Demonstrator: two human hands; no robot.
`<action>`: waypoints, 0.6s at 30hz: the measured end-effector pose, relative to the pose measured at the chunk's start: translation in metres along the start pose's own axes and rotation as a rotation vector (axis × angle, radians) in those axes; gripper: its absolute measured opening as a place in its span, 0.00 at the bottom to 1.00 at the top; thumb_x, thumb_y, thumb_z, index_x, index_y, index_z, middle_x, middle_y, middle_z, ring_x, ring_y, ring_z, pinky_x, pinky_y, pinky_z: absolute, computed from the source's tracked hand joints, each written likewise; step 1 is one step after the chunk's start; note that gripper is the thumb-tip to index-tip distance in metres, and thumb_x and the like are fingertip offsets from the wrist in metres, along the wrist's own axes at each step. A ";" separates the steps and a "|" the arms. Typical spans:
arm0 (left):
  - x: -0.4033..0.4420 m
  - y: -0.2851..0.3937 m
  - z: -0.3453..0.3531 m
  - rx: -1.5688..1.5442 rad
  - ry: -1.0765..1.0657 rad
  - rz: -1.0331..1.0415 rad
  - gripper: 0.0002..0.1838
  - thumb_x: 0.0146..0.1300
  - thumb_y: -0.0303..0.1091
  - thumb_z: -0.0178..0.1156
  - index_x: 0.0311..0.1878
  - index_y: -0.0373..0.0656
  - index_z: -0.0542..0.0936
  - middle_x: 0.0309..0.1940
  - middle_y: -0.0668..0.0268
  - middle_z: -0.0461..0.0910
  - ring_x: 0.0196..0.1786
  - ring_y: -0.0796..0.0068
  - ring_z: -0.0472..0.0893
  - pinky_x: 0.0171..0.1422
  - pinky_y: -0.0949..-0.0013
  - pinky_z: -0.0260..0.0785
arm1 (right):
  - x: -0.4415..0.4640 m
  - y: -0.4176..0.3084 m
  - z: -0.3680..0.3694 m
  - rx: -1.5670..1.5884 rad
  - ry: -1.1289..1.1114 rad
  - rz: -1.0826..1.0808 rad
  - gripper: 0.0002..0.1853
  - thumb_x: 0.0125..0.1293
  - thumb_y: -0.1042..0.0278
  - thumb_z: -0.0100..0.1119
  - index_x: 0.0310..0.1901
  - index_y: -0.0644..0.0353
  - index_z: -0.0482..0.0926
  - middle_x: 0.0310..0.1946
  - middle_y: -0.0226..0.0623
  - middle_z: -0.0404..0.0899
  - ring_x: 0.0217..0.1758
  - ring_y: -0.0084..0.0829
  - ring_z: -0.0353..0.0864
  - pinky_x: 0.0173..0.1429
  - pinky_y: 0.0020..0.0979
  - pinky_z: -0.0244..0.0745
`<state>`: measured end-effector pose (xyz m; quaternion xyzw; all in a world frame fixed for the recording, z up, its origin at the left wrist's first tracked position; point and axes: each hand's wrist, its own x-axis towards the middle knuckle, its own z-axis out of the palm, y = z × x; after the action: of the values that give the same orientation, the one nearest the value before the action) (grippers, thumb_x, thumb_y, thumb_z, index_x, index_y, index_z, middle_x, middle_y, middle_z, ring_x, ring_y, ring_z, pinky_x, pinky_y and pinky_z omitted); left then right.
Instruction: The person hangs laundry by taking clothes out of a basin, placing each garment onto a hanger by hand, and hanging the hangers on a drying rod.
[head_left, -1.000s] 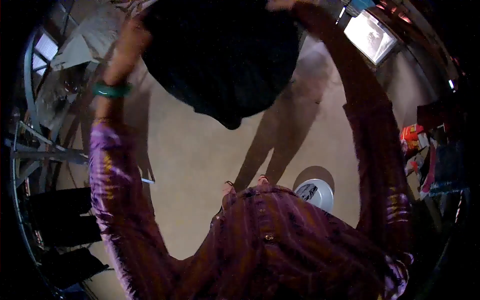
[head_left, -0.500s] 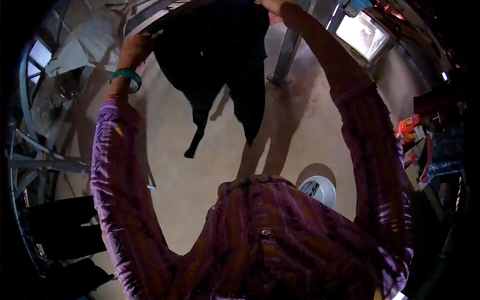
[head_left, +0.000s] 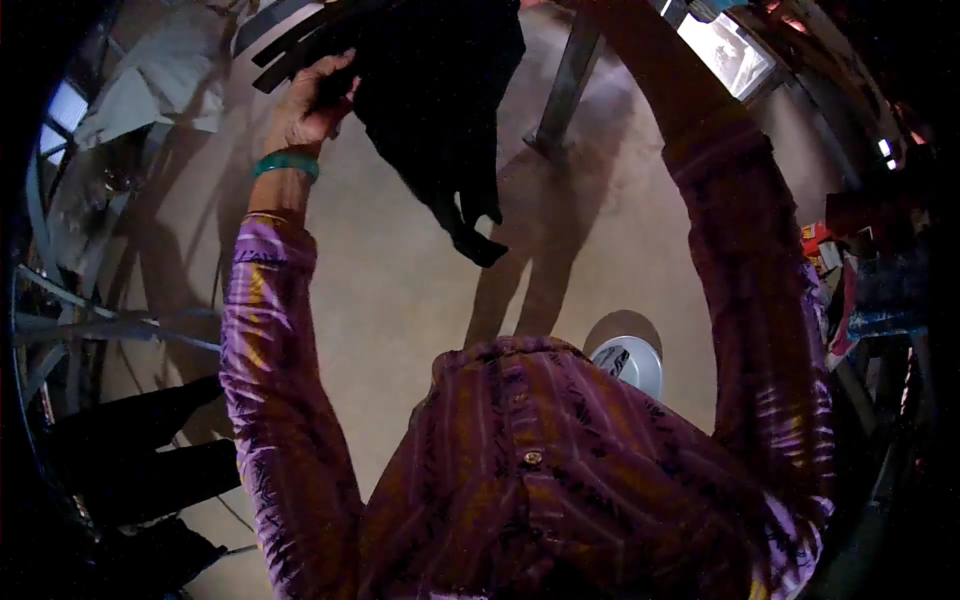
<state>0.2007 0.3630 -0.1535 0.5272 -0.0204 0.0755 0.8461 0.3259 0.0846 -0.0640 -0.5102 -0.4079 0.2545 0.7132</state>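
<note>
A black garment (head_left: 440, 100) hangs from the top of the view, its lower part narrowing to two dark ends close together above the floor. My left hand (head_left: 318, 108), with a green bangle (head_left: 287, 163) at the wrist, is closed at the garment's left edge, fingers curled against the dark cloth. My right arm (head_left: 655, 70) reaches up past the top edge, so the right hand is out of sight. Beside my left hand are dark and pale flat bars (head_left: 285, 35), partly cut off by the frame.
A metal post (head_left: 570, 85) stands on the floor beyond the garment. A white round basin (head_left: 640, 365) with something dark inside sits low, right of centre. Metal framing (head_left: 100, 325) and pale sheeting (head_left: 165, 85) are at left. Dark cloths (head_left: 150, 450) hang lower left; assorted items crowd the right.
My left hand has moved right and slightly down, its fingers now more visible. The garment's lower ends have drawn together and risen. My right hand has gone out past the top edge.
</note>
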 end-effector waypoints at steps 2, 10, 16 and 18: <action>0.002 0.001 -0.008 -0.100 0.024 -0.061 0.19 0.51 0.33 0.55 0.48 0.46 0.69 0.30 0.65 0.74 0.32 0.70 0.71 0.32 0.67 0.65 | 0.029 0.038 -0.089 0.530 -0.667 0.205 0.14 0.63 0.60 0.44 0.25 0.59 0.72 0.16 0.35 0.67 0.12 0.29 0.62 0.17 0.33 0.59; 0.043 0.082 -0.018 1.350 -0.225 0.707 0.18 0.52 0.33 0.54 0.48 0.44 0.70 0.28 0.65 0.75 0.29 0.73 0.74 0.29 0.73 0.65 | -0.045 0.029 -0.117 -1.476 0.095 0.538 0.23 0.51 0.50 0.57 0.43 0.58 0.72 0.28 0.41 0.74 0.21 0.33 0.74 0.23 0.42 0.69; 0.100 0.100 -0.050 1.675 0.157 0.066 0.11 0.57 0.37 0.52 0.41 0.43 0.75 0.38 0.62 0.76 0.30 0.76 0.76 0.26 0.71 0.66 | -0.067 0.005 -0.036 -1.205 0.573 0.509 0.17 0.56 0.48 0.50 0.27 0.54 0.71 0.10 0.33 0.59 0.11 0.27 0.58 0.17 0.31 0.58; 0.076 0.094 -0.045 1.714 0.105 0.141 0.12 0.57 0.37 0.52 0.41 0.43 0.75 0.37 0.62 0.76 0.29 0.76 0.76 0.26 0.72 0.66 | -0.066 0.025 -0.075 -0.940 0.311 0.335 0.14 0.56 0.51 0.51 0.27 0.54 0.71 0.10 0.31 0.60 0.12 0.26 0.59 0.18 0.30 0.57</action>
<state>0.2597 0.4525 -0.0813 0.9774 0.0502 0.1414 0.1492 0.3551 0.0032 -0.1192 -0.8654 -0.2800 0.0756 0.4087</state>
